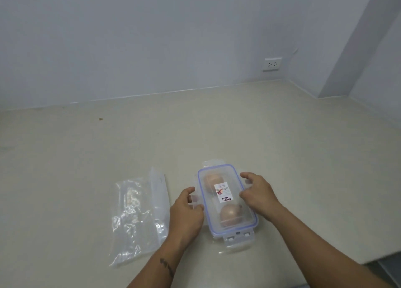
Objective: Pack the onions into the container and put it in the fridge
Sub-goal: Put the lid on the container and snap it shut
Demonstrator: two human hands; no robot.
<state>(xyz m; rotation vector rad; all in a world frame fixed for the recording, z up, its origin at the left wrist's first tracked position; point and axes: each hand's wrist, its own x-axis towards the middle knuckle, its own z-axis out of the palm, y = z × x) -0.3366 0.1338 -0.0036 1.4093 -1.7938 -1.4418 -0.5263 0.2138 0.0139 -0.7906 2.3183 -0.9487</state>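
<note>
The main risk is a lid that only looks sealed. The near end flap point(236, 240) sticks out flat, unlatched, and the far end flap point(209, 163) also appears raised; if the container point(227, 198) is lifted for the fridge like this, the lid could pop and the onions roll out. Uneven pressing at the long sides could also tilt the lid off its blue seal or slide the box across the smooth bench point(86, 157).

The left hand point(187, 214) has its grip closed on the left side flap point(194, 201), thumb and fingers pinching it. The right hand point(258, 192) curls its grip over the right edge, fingers apart and touching the lid; whether that flap is latched I cannot tell.

The container sits between the two hands, clear, rectangular, blue-rimmed, with a small label on the lid. Two brownish onions point(229, 215) show through it, one nearer, one beyond the label. An empty clear plastic bag point(138, 214) lies outside the left hand.
</note>
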